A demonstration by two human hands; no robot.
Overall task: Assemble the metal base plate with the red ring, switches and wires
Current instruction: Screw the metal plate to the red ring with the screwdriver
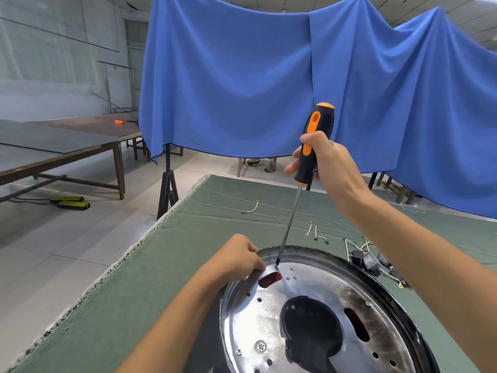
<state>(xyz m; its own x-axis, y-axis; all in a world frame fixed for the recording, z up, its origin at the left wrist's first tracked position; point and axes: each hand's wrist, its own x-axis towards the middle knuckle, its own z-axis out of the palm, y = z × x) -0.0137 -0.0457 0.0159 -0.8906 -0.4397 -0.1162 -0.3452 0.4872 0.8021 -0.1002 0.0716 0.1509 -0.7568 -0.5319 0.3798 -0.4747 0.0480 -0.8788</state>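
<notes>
A round shiny metal base plate [309, 292] lies on the green table cover, with a large dark cut-out in its middle. Red of the ring [269, 280] shows through a slot near the plate's far-left rim and through another slot on the right. My left hand [236, 258] grips the plate's far-left rim. My right hand [321, 162] holds an orange-and-black screwdriver [313, 146] upright, its tip set on the plate just above the red slot. Black switches [367, 261] with white wires lie beyond the plate's right rim, partly behind my right forearm.
Loose short white wires [251, 208] [314, 232] lie on the green cover [188, 238] farther back. The table's left edge is frayed and drops to a tiled floor. A black stand [168, 189] holds blue drapes behind. Long wooden tables stand at the left.
</notes>
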